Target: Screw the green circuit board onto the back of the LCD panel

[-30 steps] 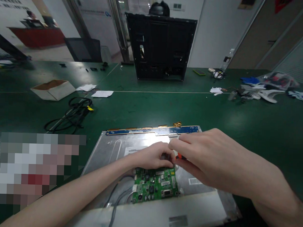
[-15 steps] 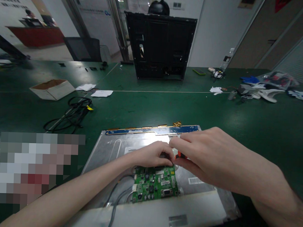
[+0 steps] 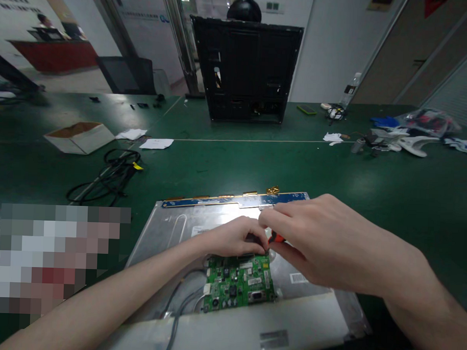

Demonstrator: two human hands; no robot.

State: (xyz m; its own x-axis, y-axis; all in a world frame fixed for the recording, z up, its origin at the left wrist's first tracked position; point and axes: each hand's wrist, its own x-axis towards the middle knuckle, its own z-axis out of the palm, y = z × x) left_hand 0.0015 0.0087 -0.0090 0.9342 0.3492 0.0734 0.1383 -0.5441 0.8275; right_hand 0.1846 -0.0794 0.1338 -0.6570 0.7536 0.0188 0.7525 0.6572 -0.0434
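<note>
A green circuit board (image 3: 239, 285) lies on the metal back of a display panel (image 3: 299, 269). In my right hand (image 3: 319, 239) is a screwdriver (image 3: 277, 238) with a red and black handle, mostly covered by my fingers. It points down at the board's upper right corner. My left hand (image 3: 242, 236) rests over the board's top edge with its thumb and fingers closed beside the tool's lower end; whatever they pinch is hidden. Grey cables (image 3: 180, 308) run from the board's left side. A blue circuit strip (image 3: 232, 201) lines the panel's far edge.
Black cables (image 3: 116, 173) lie coiled on the left, near an open cardboard box (image 3: 81, 139) and white papers (image 3: 157, 144). A black monitor housing (image 3: 248, 68) stands at the back. White parts (image 3: 414, 145), a bag (image 3: 429, 123) and a bottle (image 3: 350, 92) are at the right.
My right hand has shifted slightly left and turned a little with the screwdriver. My left hand stays in place by the board's top edge.
</note>
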